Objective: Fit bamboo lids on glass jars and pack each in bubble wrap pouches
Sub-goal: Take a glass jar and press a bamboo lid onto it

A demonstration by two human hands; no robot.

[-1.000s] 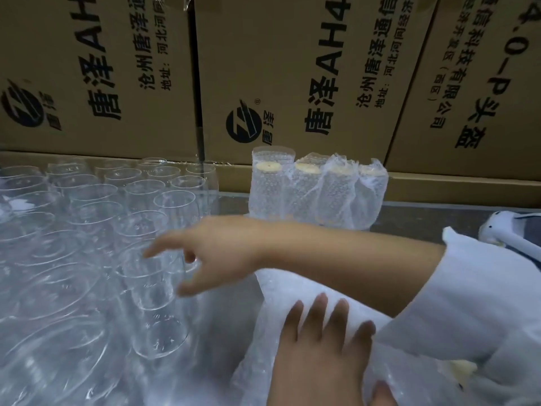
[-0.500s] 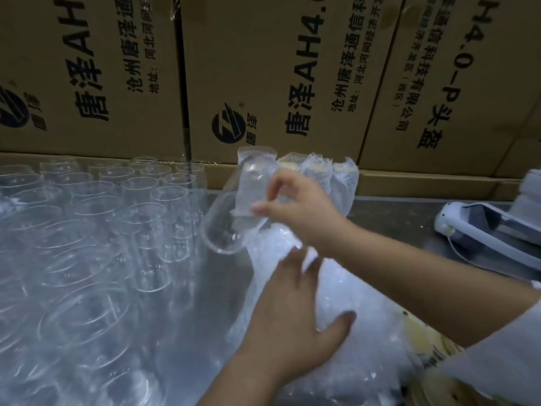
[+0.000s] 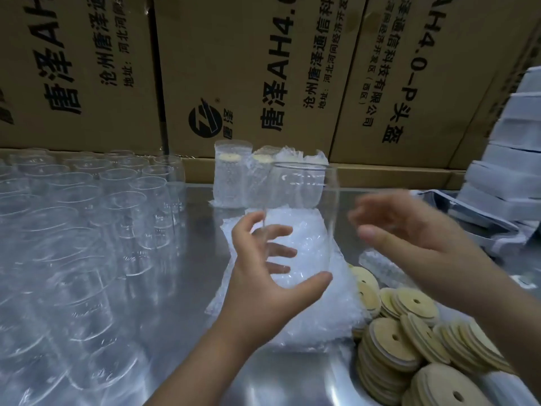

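A clear glass jar [image 3: 304, 189] stands upright in the air at the centre, mouth up, with no lid on it. My left hand [image 3: 263, 276] grips its lower part, thumb at the bottom and fingers round the side. My right hand [image 3: 409, 232] hovers just right of the jar, blurred, fingers spread and holding nothing. Round bamboo lids [image 3: 409, 341] with centre holes lie piled at the lower right. A stack of flat bubble wrap pouches [image 3: 310, 312] lies under the jar. Several packed jars [image 3: 234, 177] in bubble wrap stand at the back.
Several rows of empty glass jars [image 3: 87, 218] cover the left side of the steel table [image 3: 199, 288]. Cardboard boxes [image 3: 263, 68] form a wall behind. White boxes [image 3: 509, 159] are stacked at the right, with a grey-white device [image 3: 456, 206] beside them.
My right hand carried a jar from the left rows to the centre and let go of it. My left hand left the pouch stack and took hold of the jar, which is now upright.
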